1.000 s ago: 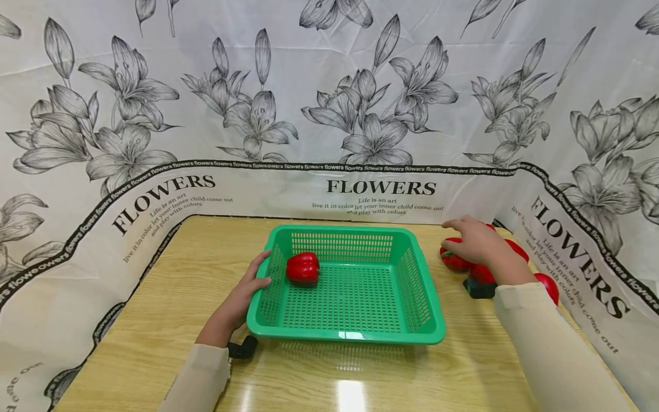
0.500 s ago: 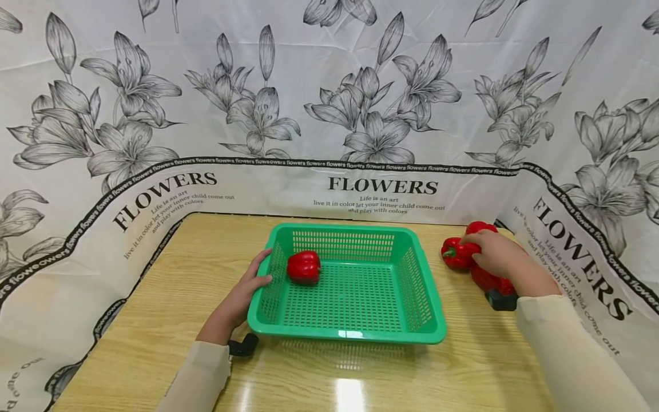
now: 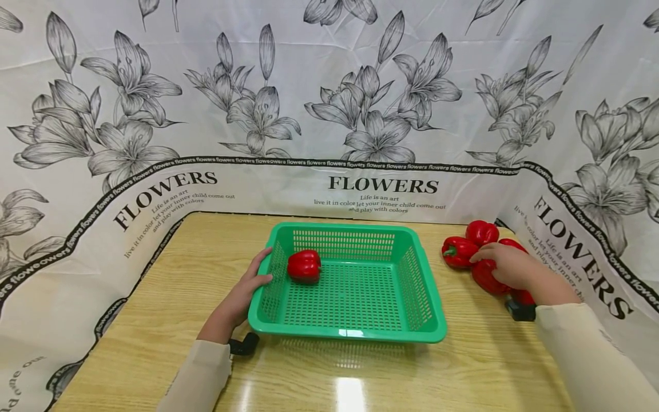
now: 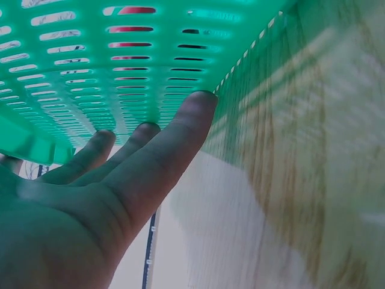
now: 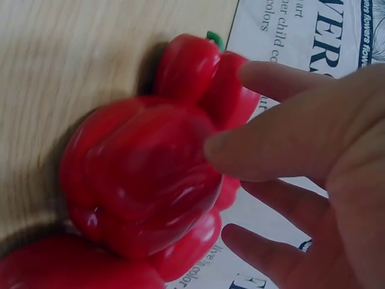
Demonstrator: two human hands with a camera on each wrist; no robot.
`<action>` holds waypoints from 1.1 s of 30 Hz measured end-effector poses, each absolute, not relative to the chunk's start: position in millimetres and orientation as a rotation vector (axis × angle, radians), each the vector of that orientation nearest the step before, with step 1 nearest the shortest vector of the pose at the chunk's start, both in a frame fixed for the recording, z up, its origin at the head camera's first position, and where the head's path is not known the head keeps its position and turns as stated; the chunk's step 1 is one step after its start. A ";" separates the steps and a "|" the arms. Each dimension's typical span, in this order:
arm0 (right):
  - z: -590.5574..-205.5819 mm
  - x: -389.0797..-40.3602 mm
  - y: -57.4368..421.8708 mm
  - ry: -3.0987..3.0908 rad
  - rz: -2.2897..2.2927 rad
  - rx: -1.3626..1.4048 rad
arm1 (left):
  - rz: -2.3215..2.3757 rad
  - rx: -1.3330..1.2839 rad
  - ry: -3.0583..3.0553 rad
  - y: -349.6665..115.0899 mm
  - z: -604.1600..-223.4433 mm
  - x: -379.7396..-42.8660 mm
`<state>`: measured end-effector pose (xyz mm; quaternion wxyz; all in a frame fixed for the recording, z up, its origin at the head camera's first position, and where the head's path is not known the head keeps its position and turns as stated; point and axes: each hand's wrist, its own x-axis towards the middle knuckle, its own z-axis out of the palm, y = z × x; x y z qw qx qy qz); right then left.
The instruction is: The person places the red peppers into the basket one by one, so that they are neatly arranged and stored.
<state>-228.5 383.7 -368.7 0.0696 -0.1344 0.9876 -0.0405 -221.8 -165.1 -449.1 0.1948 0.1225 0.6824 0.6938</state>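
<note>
A red pepper (image 5: pixel 135 177) lies just beside the right hand's (image 3: pixel 507 266) widely parted fingers (image 5: pixel 264 144).

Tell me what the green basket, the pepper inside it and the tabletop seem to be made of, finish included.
Green basket: likely moulded plastic, semi-gloss; evenly coloured, slotted walls and a highlight along the front.
Pepper: smooth, glossy, with bright highlights; real skin or plastic, I cannot tell.
Tabletop: wood or wood-look laminate, glossy; pale grain shows and light reflects off it.
</note>
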 end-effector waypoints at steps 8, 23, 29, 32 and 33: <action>-375.0 -227.1 396.5 2.857 -0.167 -0.346 | 1.946 0.344 1.930 -164.7 -447.2 -221.0; -392.2 -225.1 402.7 2.912 -0.079 -0.292 | 1.962 0.354 1.933 -165.9 -452.9 -223.9; -392.8 -225.4 402.4 2.930 -0.102 -0.262 | 1.957 0.360 1.933 -166.4 -453.1 -224.5; -392.8 -225.5 403.3 2.919 -0.144 -0.235 | 1.957 0.360 1.930 -166.8 -453.2 -224.6; -392.9 -225.4 403.6 2.918 -0.156 -0.227 | 1.956 0.361 1.929 -167.0 -453.3 -224.6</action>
